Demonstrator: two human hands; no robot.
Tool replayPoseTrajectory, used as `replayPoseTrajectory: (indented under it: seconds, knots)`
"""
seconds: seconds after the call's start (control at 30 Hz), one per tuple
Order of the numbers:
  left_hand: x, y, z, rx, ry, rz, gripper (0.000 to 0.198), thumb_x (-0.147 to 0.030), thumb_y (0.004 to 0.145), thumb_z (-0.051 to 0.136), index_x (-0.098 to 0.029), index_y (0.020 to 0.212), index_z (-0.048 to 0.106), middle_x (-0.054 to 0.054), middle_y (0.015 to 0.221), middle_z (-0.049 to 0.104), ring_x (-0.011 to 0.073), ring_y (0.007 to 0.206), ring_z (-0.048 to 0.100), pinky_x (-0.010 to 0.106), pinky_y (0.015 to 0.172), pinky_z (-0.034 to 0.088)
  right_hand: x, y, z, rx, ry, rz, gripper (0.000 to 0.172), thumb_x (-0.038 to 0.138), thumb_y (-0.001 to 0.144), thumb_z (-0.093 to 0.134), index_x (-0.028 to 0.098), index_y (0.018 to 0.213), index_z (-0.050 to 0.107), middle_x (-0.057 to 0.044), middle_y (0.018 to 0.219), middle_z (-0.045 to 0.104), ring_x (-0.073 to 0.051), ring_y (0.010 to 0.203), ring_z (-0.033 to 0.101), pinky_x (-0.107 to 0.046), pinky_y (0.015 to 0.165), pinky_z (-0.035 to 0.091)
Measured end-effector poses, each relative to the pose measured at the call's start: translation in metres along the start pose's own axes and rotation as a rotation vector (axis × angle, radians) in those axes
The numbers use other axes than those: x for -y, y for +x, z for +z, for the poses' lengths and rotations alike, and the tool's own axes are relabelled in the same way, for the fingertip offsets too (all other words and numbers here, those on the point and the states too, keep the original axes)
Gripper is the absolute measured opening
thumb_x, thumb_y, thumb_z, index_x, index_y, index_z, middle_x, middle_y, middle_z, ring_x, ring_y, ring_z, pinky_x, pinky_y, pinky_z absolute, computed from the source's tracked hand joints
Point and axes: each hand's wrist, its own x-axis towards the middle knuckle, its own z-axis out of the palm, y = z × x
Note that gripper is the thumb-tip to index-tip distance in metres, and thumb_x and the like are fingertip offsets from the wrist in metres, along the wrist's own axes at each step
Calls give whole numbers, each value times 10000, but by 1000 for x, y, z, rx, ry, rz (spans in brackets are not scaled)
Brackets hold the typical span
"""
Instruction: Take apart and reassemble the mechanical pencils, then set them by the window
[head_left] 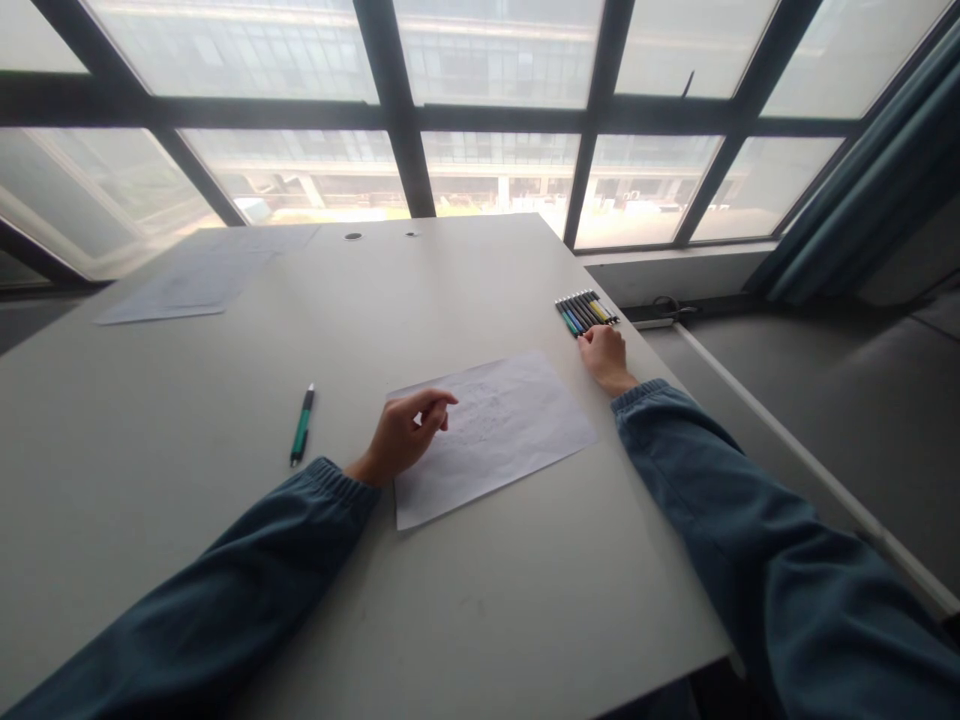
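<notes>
Sleeves (217, 590): ours, over white table (472, 610).
Left hand (405, 430): fingers curled, narrow, over paper (525, 420).
Right hand (604, 357): at pens (579, 308); we cannot tell its fingers' hold.
Windows (502, 60): bright; curtain (847, 230) rightward.

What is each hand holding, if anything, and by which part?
The left hand, over the paper, shows nothing held. The right hand is at the near ends of the pens; whether it grips one cannot be told.
</notes>
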Motion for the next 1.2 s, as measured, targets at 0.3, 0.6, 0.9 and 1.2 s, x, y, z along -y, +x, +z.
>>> replayPoseTrajectory:
  seconds: [0.3,0.6,0.9,1.2]
  knots:
    - [7,-1,-2,57,108,95,194,-207,933,537,-189,975,726,-11,677,692,99,571,596,191,590,474,14,-25,-2,-33,126,-188,260,312,970,531,176,835,707,-92,858,743,-218,803,653,-297,781,446]
    - [-15,5,-26,127,553,1,195,-265,944,559,-242,970,751,56,909,770,223,811,703,287,677,478,41,-61,-5,246,394,-755,300,332,977,508,175,809,701,-26,776,657,-149,716,554,-247,738,416]
    - [50,31,-148,126,852,-551,143,-309,839,679,-199,862,769,111,887,770,270,841,696,345,778,515,38,-61,5,244,477,-838,264,305,962,555,167,779,685,-36,730,632,-151,650,521,-277,661,398]
    - [108,22,-150,103,738,-788,205,-342,715,790,-155,688,710,120,702,703,301,854,702,416,898,541,40,-62,5,252,460,-839,254,305,956,563,175,771,676,-32,715,633,-151,636,519,-282,638,399]
